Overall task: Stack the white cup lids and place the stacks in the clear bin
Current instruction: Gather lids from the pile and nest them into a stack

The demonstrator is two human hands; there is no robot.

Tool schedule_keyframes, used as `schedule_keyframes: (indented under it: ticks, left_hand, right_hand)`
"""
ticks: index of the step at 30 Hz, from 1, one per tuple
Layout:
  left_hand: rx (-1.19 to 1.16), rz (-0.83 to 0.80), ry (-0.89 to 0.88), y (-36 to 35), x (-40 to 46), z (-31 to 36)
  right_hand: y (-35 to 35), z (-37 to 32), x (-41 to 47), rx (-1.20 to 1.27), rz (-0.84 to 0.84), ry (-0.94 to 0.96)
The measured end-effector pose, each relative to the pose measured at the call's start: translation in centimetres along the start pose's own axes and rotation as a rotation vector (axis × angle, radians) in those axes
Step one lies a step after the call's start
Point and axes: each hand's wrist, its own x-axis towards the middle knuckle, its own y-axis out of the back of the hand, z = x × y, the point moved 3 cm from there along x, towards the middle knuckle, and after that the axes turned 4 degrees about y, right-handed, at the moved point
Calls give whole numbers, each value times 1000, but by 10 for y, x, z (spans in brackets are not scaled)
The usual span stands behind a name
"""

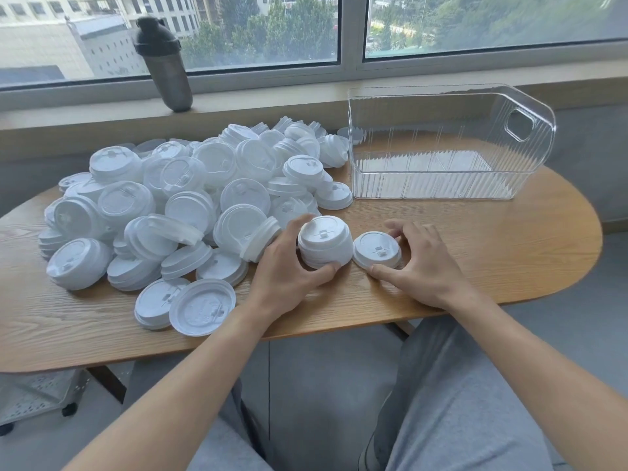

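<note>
I am watching the left hand (289,263) curling round a short stack of lids (324,243) on the tabletop (475,253). The right hand (421,263) is pinching one lid (376,249) just beside it (the clear bin (441,144) is sitting behind).

This looks like an upper-floor room in a city building, an office or a flat; which of the two cannot be told. A rounded wooden desk (492,253) stands against a wide window (258,32) with grey metal frames, and a long sill (272,107) runs beneath it. Through the glass, seen from well above, are pale multi-storey blocks (85,35) and treetops (289,25). A dark shaker bottle (166,66) stands on the sill. The floor (323,385) is plain grey, and a perforated metal stand on castors (37,396) sits under the desk.
</note>
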Motion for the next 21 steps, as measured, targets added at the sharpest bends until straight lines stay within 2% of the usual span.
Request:
schedule_keyframes:
  ticks: [11,13,17,21]
  left_hand:
    - [-156,7,-3,-8,5,12]
    - [-158,-8,-37,-14,5,19]
    - [-144,-50,-80,-28,7,29]
    - [-99,-97,-83,-39,9,29]
  right_hand:
    - [-3,-4,-2,-31,-49,53]
    - [0,-2,-1,43,-56,37]
    - [7,3,1,373,-9,-74]
    - [9,5,0,451,27,-107]
